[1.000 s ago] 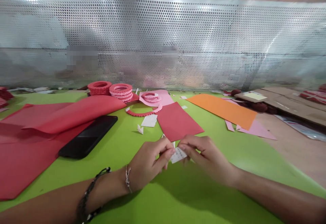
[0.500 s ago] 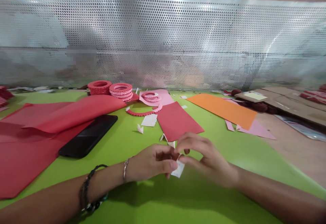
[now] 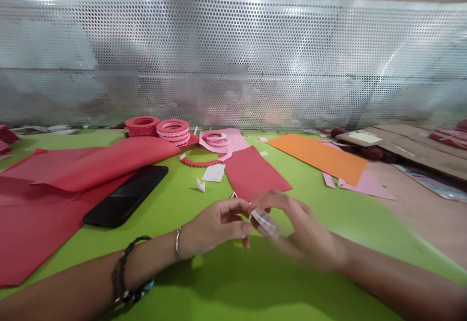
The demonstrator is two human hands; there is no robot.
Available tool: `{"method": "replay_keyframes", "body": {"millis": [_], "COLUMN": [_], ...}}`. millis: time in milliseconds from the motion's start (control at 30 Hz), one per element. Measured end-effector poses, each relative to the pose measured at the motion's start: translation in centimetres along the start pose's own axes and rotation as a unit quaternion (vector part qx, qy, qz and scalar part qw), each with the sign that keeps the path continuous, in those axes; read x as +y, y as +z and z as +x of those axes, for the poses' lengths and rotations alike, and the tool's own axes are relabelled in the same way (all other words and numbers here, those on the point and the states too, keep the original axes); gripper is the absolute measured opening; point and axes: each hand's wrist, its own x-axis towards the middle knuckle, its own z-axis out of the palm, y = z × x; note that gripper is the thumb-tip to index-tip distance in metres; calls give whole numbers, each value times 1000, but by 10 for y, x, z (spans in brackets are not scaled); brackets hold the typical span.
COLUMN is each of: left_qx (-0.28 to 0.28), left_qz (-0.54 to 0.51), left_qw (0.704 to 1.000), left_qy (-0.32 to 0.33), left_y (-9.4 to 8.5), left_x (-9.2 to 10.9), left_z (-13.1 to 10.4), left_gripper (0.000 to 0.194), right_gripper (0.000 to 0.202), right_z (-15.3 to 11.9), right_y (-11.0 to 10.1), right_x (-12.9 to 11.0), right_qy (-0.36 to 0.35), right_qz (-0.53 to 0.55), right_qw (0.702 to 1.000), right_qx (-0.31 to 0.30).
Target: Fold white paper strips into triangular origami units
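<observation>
Above the green tabletop, my two hands meet around a small white piece of paper (image 3: 265, 222), smeared by motion. My left hand (image 3: 222, 221) pinches at its left edge, thumb and fingertips close together. On the other side, my right hand (image 3: 301, 228) curls over the piece, its fingertips at the upper edge and its blurred thumb by the lower right end. Just beyond the hands lies a red paper sheet (image 3: 257, 172). A flat white paper piece (image 3: 214, 172) and a small folded white scrap (image 3: 200, 185) rest to its left.
A black phone (image 3: 126, 197) lies against large red sheets (image 3: 73, 175) on the left. Stacked scalloped paper rings (image 3: 173, 131) stand behind. Orange paper (image 3: 321, 158) and cardboard (image 3: 412, 146) are at right. A perforated metal panel (image 3: 233, 58) closes off the back.
The white paper piece has swung up and to the right, from hanging below the fingertips to lying between the hands. My right thumb has moved lower and away from my left thumb.
</observation>
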Motion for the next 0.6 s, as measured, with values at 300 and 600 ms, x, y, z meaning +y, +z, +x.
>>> {"method": "replay_keyframes", "body": {"millis": [300,600], "left_qx": [48,73], "left_qz": [13,87], "left_qw": [999,993], "left_qy": [-2,-5], "left_y": [2,6], "left_x": [3,3], "left_z": [-1,-3], "left_gripper": [19,15], "right_gripper": [14,6], "right_z": [2,8], "right_y": [-5,-1], "right_x": [-1,0], "right_qy": [-44,147], "right_qz": [-8,144], "right_qw": [999,979], "right_qx": [-31,-13]}}
